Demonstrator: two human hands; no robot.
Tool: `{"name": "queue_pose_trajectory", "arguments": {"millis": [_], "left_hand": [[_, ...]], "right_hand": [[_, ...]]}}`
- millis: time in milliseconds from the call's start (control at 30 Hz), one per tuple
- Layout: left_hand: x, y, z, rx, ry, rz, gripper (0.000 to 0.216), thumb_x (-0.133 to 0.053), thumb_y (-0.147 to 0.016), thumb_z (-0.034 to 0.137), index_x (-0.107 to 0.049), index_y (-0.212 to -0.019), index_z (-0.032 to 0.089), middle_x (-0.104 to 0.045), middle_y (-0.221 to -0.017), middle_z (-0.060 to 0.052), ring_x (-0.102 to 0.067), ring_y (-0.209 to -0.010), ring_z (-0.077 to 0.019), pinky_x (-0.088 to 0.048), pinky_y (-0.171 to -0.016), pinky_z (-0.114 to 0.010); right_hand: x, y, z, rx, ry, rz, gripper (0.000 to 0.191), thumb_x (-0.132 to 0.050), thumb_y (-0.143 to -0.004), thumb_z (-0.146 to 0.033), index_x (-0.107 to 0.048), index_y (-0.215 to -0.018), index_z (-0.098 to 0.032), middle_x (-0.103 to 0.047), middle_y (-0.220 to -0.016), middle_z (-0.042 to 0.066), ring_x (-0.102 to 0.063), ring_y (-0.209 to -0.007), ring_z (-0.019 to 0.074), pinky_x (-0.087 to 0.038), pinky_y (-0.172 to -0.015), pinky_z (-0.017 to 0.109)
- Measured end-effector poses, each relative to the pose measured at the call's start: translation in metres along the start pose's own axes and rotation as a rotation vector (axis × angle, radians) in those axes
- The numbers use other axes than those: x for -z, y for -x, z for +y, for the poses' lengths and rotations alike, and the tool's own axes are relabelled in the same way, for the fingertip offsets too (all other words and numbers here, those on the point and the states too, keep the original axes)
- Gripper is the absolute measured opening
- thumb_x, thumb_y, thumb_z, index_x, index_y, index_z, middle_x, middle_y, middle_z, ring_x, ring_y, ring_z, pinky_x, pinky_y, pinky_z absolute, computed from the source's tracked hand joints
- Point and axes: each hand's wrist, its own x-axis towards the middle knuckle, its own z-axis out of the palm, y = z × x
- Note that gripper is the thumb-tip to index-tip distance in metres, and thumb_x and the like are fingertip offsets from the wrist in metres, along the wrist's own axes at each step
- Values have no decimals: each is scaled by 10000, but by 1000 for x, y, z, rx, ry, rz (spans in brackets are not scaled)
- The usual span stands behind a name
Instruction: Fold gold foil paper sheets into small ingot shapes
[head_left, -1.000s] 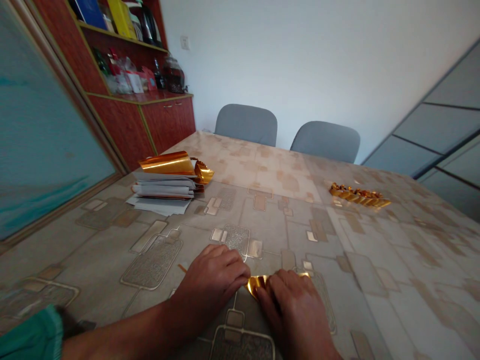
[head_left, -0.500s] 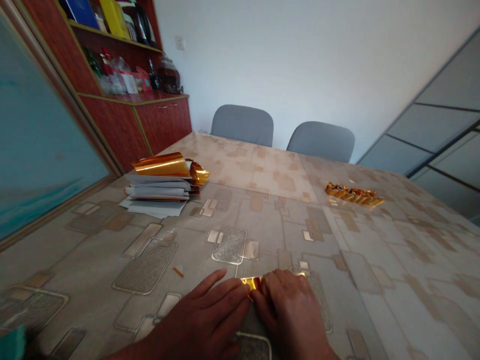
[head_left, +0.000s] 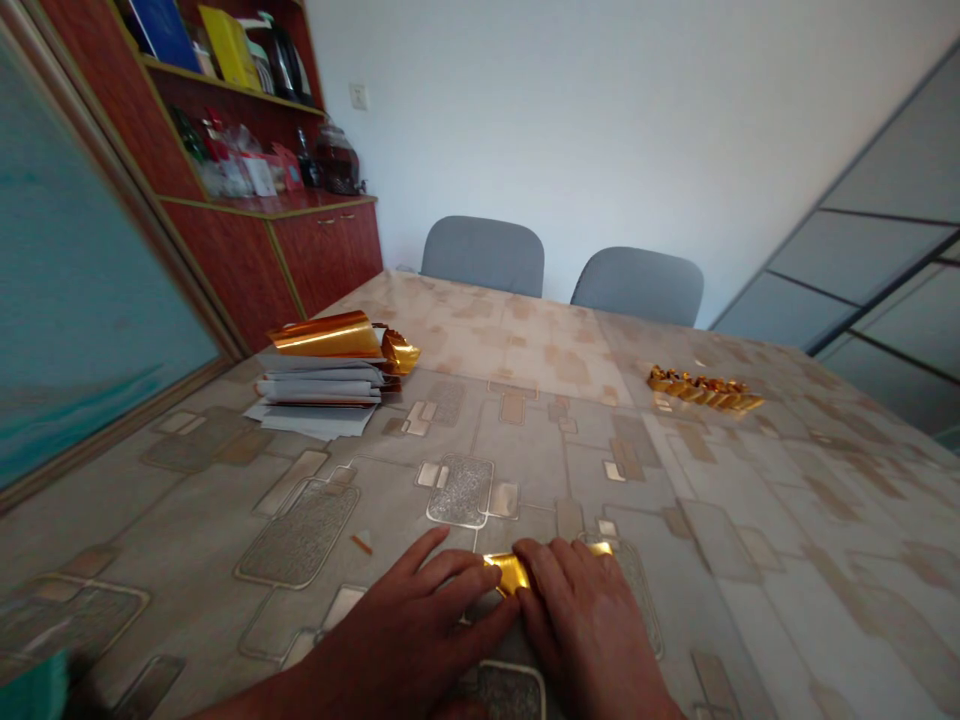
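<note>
A head-worn camera looks forward and down across a patterned table (head_left: 675, 600), close above the person's left hand (head_left: 405, 640) and right hand (head_left: 589, 630). Its wide frame reaches two grey chairs (head_left: 482, 257) and a red wooden cabinet (head_left: 330, 260).

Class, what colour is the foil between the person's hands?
The foil strip is shiny gold, clearest in the head view.

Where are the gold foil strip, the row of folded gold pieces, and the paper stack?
Gold foil strip (head_left: 510, 572), head view, its exposed middle.
Row of folded gold pieces (head_left: 705, 390), head view, middle of the row.
Paper stack (head_left: 319, 390), head view, its front edge.
</note>
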Motion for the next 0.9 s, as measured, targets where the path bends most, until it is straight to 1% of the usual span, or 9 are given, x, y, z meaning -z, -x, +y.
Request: {"name": "queue_pose_trajectory", "arguments": {"millis": [133,233,400,467,533,600,667,800,900], "left_hand": [[3,-1,1,13,8,-36,535,-696,-919,323,-488,-1411,291,-605,-1353,-79,-554,-1247,-327,-248,-1160,-721],[4,-1,3,11,-8,-52,541,-658,-936,314,-464,-1441,312,-595,-1347,-86,-536,-1263,-341,-217,-1149,-755],[-1,-1,5,25,-15,-38,574,-629,-934,292,-432,-1472,328,-557,-1406,-87,-511,-1286,-349,-193,-1145,-774],[-9,-1,4,6,-36,-18,600,-627,-926,298,-417,-1488,316,-553,-1412,-102,-501,-1287,-371,-211,-1127,-787],[-19,0,1,-14,-70,10,605,-622,-928,330,-414,-1496,316,-565,-1385,-115,-498,-1273,-393,-229,-1102,-803],[-27,0,-2,-42,-100,39,623,-624,-928,370,-405,-1509,326,-567,-1367,-127,-500,-1253,-412,-251,-1073,-816],[-31,1,-5,-56,-121,66,649,-634,-923,394,-393,-1522,337,-552,-1380,-138,-498,-1245,-422,-266,-1058,-819],[-29,2,-3,-50,-132,89,637,-635,-923,376,-404,-1517,357,-537,-1403,-139,-499,-1253,-421,-286,-1053,-811],[-25,2,0,-41,-129,94,606,-637,-923,354,-434,-1495,363,-541,-1404,-135,-500,-1271,-416,-295,-1060,-796]], "right_hand": [[1,4,3,12,-25,16,408,-558,-828,-77,-544,-1219,-194,-731,-872,37,-700,-725,246,-497,-680,364],[1,6,5,30,-57,2,454,-575,-806,-55,-527,-1237,-191,-732,-913,51,-702,-762,249,-512,-692,366],[-1,6,6,29,-90,-88,330,-700,-802,-56,-608,-1059,-242,-703,-849,14,-671,-728,249,-486,-643,349],[-3,8,8,38,-113,-80,312,-738,-792,-58,-625,-1018,-243,-698,-849,10,-665,-738,249,-486,-661,355],[-3,12,11,65,-113,-57,349,-755,-793,-65,-637,-1070,-243,-700,-882,18,-662,-767,253,-488,-686,361],[-3,16,14,92,-92,-36,417,-758,-807,-88,-632,-1172,-245,-703,-913,33,-654,-779,255,-482,-685,358],[-1,19,16,107,-71,-26,468,-750,-823,-108,-616,-1250,-244,-706,-927,43,-647,-780,253,-475,-682,355],[0,17,14,102,-42,-63,497,-737,-830,-114,-609,-1296,-230,-706,-926,51,-644,-779,250,-470,-685,358],[2,12,13,83,-25,-111,507,-729,-824,-105,-609,-1308,-201,-703,-917,64,-646,-791,269,-483,-710,392]]}}
